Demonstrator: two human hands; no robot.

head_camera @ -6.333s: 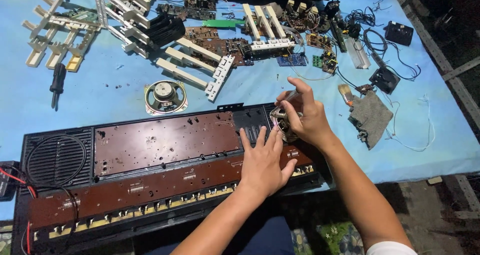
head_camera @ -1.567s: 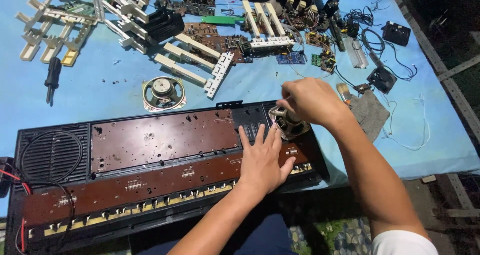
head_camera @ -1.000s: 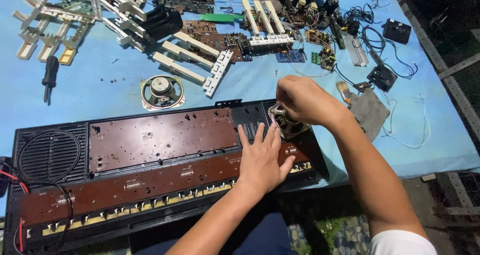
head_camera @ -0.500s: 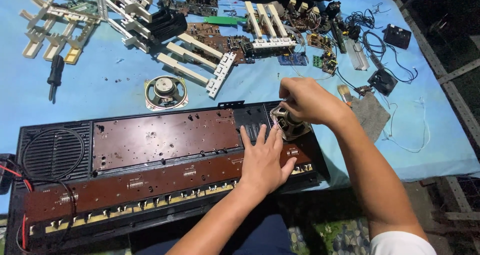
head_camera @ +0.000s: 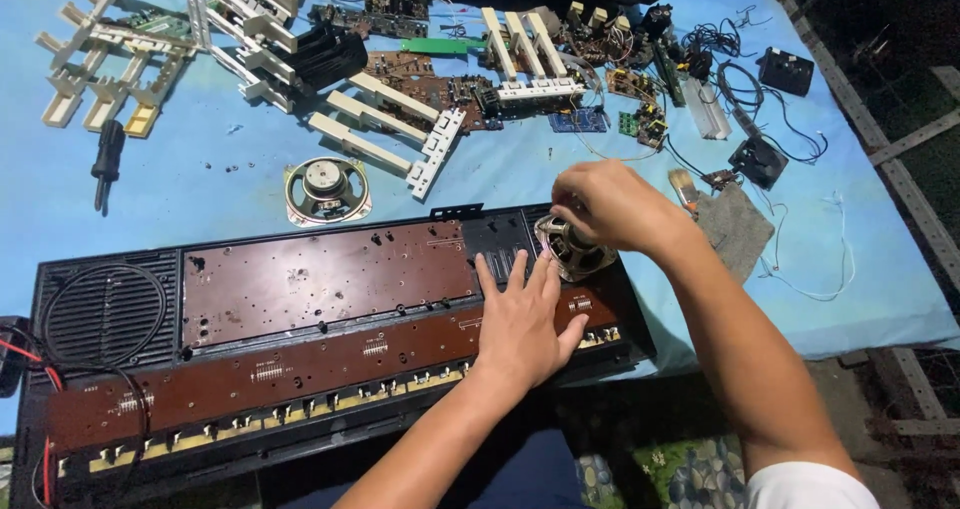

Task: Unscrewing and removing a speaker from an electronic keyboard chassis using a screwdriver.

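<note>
Setting: an outdoor worktop (head_camera: 520, 184) under a light blue cover, with a dark floor and metal frame pieces off to the right.
Nearest: an opened black keyboard case (head_camera: 330, 339) lies along the near edge, two long brown circuit boards bare inside it, a round speaker grille at its left end with red and black wires.
Left hand (head_camera: 522, 321): pressed flat, fingers spread, on the near brown board toward the case's right end; its grip closes on nothing.
Right hand (head_camera: 612, 206): curled over a small round speaker (head_camera: 574, 248) that sits in the right end of the case; the fingertips are pinched together at the speaker's top rim, clamped on it or on something at its edge, which I cannot tell.
Step in hand: by my judgement, the right-hand speaker is being worked at its seat while the left hand steadies the case.
Next move calls for: steady pressure from the left hand and a careful fingertip hold, since thin wires may be attached.
Middle: one loose speaker (head_camera: 325, 188), one grey cloth (head_camera: 736, 228), one brush beside it.
Far: one black-handled screwdriver (head_camera: 105, 159), several clusters of white keys (head_camera: 390, 134), and a heap of circuit boards and cables too tangled to count.
</note>
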